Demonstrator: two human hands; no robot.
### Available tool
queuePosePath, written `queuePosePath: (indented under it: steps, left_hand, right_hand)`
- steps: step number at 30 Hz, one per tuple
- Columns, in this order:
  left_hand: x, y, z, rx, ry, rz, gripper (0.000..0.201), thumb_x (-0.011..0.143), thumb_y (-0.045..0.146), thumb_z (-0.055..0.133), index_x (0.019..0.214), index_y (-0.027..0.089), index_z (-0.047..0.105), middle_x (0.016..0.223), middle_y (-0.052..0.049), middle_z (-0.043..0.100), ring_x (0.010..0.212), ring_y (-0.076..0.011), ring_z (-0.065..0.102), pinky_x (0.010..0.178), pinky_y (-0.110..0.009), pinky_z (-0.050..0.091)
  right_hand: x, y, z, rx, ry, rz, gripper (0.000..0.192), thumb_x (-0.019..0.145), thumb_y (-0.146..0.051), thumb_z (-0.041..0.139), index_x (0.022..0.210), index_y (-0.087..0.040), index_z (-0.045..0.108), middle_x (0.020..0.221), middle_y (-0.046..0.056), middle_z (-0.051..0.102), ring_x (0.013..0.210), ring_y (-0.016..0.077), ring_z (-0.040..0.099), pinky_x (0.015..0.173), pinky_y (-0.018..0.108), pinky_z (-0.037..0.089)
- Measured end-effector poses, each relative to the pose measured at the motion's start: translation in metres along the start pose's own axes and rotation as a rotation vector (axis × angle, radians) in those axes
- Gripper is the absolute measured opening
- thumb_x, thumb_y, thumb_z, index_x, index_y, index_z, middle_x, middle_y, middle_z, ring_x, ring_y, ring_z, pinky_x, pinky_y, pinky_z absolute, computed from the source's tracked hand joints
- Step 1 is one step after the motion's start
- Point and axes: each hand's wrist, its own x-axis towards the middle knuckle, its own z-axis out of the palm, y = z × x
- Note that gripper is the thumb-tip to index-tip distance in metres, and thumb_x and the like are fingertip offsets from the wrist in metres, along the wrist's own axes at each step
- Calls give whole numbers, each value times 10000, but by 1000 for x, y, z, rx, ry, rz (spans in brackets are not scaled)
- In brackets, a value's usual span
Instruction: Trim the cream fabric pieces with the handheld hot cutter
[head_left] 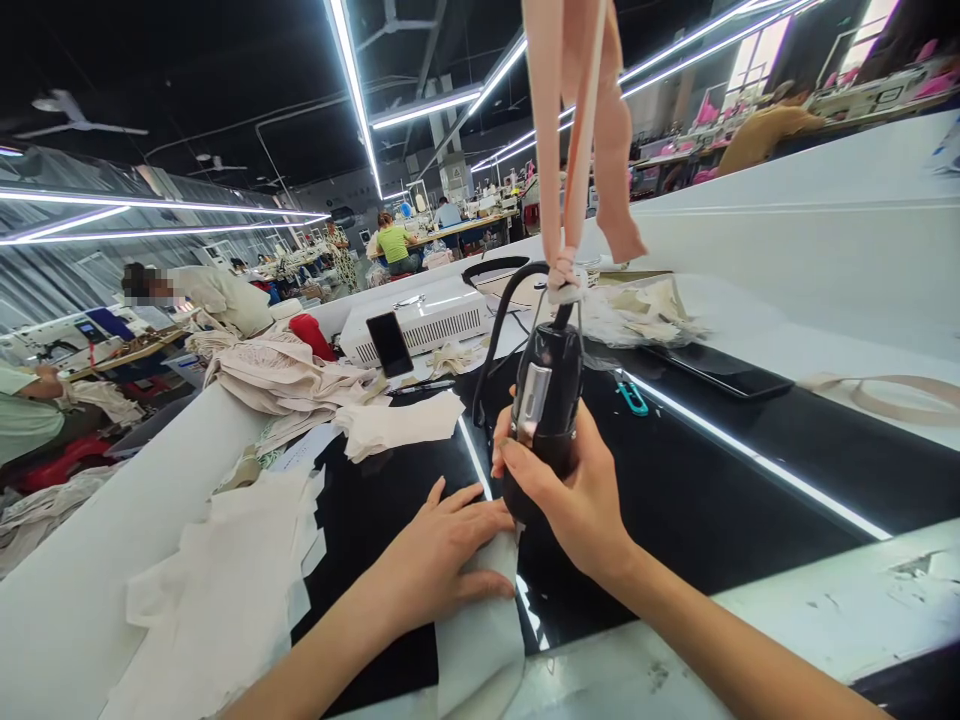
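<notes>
My right hand (574,490) is wrapped round a black corded handheld power tool (551,400) with a silver lever on its side. The tool is upright, hung from a knotted pink fabric strap (570,190). Its lower end is at the edge of a pale fabric strip (480,650); the working tip is mostly hidden by the hand and the tool body. My left hand (450,545) lies flat on that strip with fingers spread, its fingertips close to the tool's lower end. Under both hands is a glossy black table surface (675,480).
Pale fabric pieces (217,590) lie stacked on the left, with heaped garments (292,370) behind. A white vented box (420,320), a phone (390,343), a teal clip (631,394) and a dark flat device (720,370) stand or lie around. Co-workers sit at sewing machines beyond.
</notes>
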Motion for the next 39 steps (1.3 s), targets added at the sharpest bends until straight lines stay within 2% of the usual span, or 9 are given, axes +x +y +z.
queuePosePath:
  steps: [7, 13, 19, 24, 26, 29, 33, 36, 39]
  left_hand:
    - [1, -7, 6, -3, 73, 92, 753, 944, 349, 946, 1606, 342, 586, 1680, -94, 600, 1654, -394, 432, 1329, -851, 157]
    - [1, -10, 6, -40, 60, 86, 805, 929, 419, 956, 1632, 411, 564, 1688, -53, 594, 1674, -415, 394, 1338, -838, 163]
    - [2, -12, 8, -61, 117, 110, 693, 885, 376, 997, 1506, 309, 696, 1669, -124, 600, 1607, -428, 481, 1346, -763, 283]
    - [-2, -12, 13, -31, 190, 138, 756, 852, 356, 1021, 1520, 268, 679, 1636, -134, 625, 1557, -415, 538, 1353, -764, 282]
    - [-13, -8, 20, 4, 298, 98, 717, 872, 333, 1006, 1500, 234, 673, 1597, -145, 645, 1492, -381, 599, 1321, -701, 403]
    - [-35, 3, 38, 77, 452, 22, 393, 996, 230, 879, 1352, 198, 716, 1331, -108, 748, 1224, -290, 734, 1076, -475, 656]
    - [-57, 14, 65, 200, 493, 97, 176, 1083, 194, 729, 1258, 207, 707, 1090, -44, 763, 972, -248, 766, 892, -394, 693]
    - [-61, 9, 69, 218, 533, 155, 206, 1124, 155, 633, 1315, 211, 686, 1134, -52, 774, 1004, -229, 778, 934, -356, 684]
    - [-67, -4, 58, 187, 483, 242, 319, 1113, 39, 558, 1315, 246, 691, 1234, -30, 793, 1210, -207, 762, 1135, -353, 615]
  right_hand:
    - [-9, -3, 1, 79, -42, 4, 251, 855, -311, 813, 965, -279, 589, 798, -41, 705, 613, 148, 649, 609, 305, 602]
    - [-10, -9, 2, 93, -35, 31, 212, 851, -313, 802, 926, -273, 608, 799, -34, 709, 609, 141, 653, 578, 282, 598]
    - [-18, -10, 3, 118, -57, 19, 192, 839, -266, 802, 925, -277, 631, 802, -41, 722, 616, 131, 658, 602, 263, 617]
    - [-18, -12, 4, 115, -71, 24, 184, 858, -251, 789, 941, -275, 626, 803, -37, 726, 609, 129, 659, 610, 262, 626]
    - [-17, -14, 3, 129, -68, 35, 199, 855, -255, 798, 942, -273, 620, 799, -35, 724, 598, 129, 655, 590, 260, 615]
    - [-14, -15, 1, 152, -52, 36, 221, 842, -264, 818, 948, -271, 625, 786, -39, 714, 594, 130, 650, 568, 252, 593]
    - [-11, -14, -2, 150, -41, 35, 219, 843, -265, 836, 946, -268, 643, 800, -37, 715, 599, 133, 644, 551, 249, 574]
    - [-11, -13, -3, 176, -69, 52, 211, 864, -264, 837, 939, -273, 640, 803, -34, 712, 591, 136, 625, 519, 251, 562]
    - [-14, -14, -5, 190, -86, 70, 201, 882, -275, 841, 958, -281, 655, 794, -33, 702, 582, 141, 606, 480, 247, 536]
